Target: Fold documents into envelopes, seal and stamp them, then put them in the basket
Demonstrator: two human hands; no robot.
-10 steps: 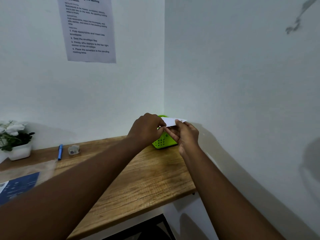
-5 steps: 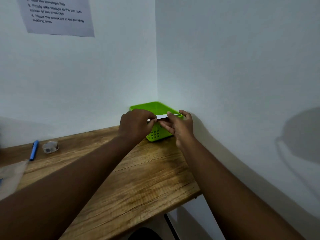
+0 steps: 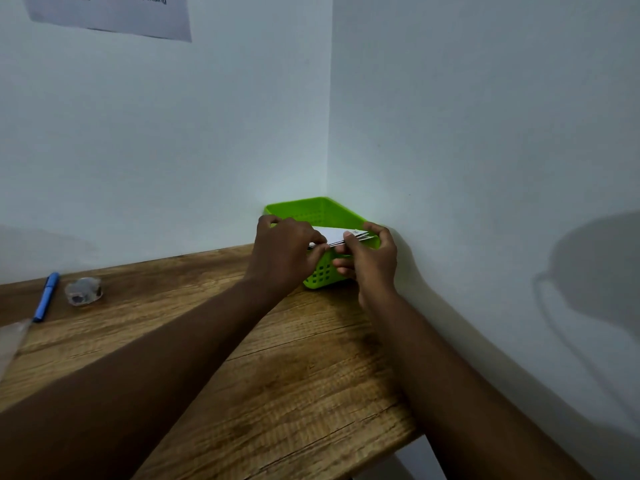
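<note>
Both hands hold a white envelope point(image 3: 334, 235) over the near rim of the green basket point(image 3: 311, 209), which sits in the wall corner at the far end of the desk point(image 3: 277, 358). Left hand point(image 3: 285, 252) pinches the envelope's left end, thumb on top, fingers curled under. Right hand point(image 3: 372, 258) pinches the right end, thumb on top, other fingers curled below against the basket's near wall. Envelope lies nearly flat, long axis running left-right along the basket's near rim, far edge already past the rim and above the basket's inside. It may be more than one sheet thick at the right end; can't tell. Both hands equally near; the basket cavity lies just beyond and below the fingers, so the drop looks like a short push forward and a release. Judged step: last one, placing in basket.

Well left of the basket: blue pen point(image 3: 46, 296) and a small clear wrapped item point(image 3: 83, 292) on the desk. Notice point(image 3: 110, 12) on the wall high above-left of the basket, cut off by the frame; readable words only "the pending" and "area". No brand seen on the basket or pen. A small mark at the envelope's right end, too small to read.
</note>
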